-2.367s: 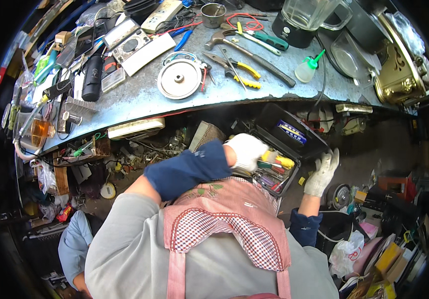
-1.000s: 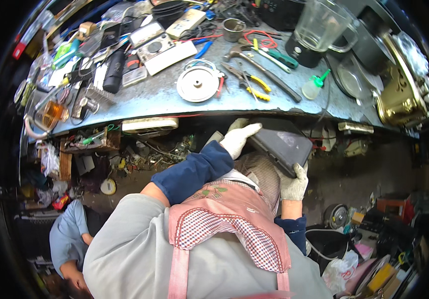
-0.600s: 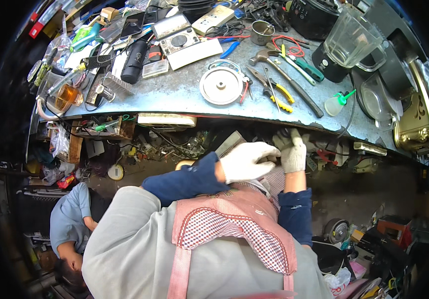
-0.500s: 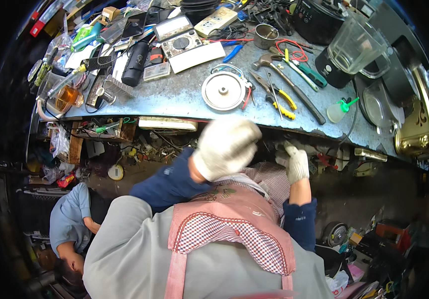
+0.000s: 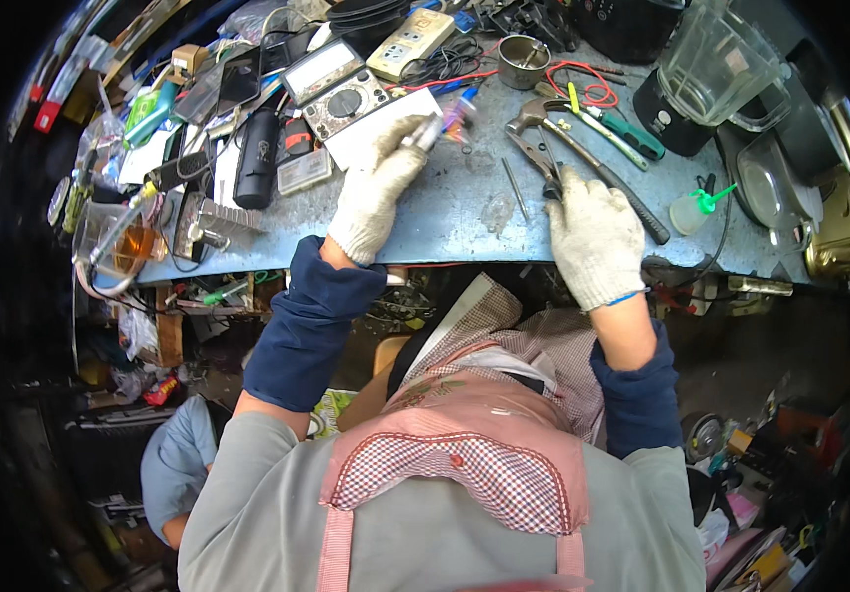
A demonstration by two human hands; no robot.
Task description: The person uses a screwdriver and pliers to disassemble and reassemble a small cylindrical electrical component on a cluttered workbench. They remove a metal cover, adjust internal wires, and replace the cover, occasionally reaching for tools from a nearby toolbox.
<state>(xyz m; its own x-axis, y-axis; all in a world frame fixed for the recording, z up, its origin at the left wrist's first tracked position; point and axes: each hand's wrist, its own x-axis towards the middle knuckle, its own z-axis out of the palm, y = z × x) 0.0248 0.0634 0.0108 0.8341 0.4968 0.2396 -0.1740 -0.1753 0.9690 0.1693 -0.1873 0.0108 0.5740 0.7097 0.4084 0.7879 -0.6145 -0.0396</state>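
My left hand [image 5: 378, 192], in a white knitted glove, is closed over the bench beside the multimeter [image 5: 344, 103]. At its fingertips is a pale metal part [image 5: 426, 132], partly hidden and blurred, with smeared coloured wires next to it. My right hand [image 5: 598, 237], gloved too, lies over the handles of a pair of pliers [image 5: 532, 158], its fingers wrapped round them; the dark jaws point away to the upper left. Right beside the pliers is a claw hammer [image 5: 598, 170]. A thin metal rod [image 5: 515, 188] lies between my hands.
At the right stand a blender jug [image 5: 719, 64] and a small bottle with a green spout [image 5: 694, 209]. A metal cup [image 5: 523, 61] and a green-handled screwdriver [image 5: 632, 138] lie farther back. Clutter fills the left side, including a black cylinder [image 5: 257, 158]. Another person [image 5: 176, 464] is at lower left.
Both hands have risen from below the bench edge to above its top. The round metal disc with wires has left its spot in the middle. My right hand has taken hold of the pliers.
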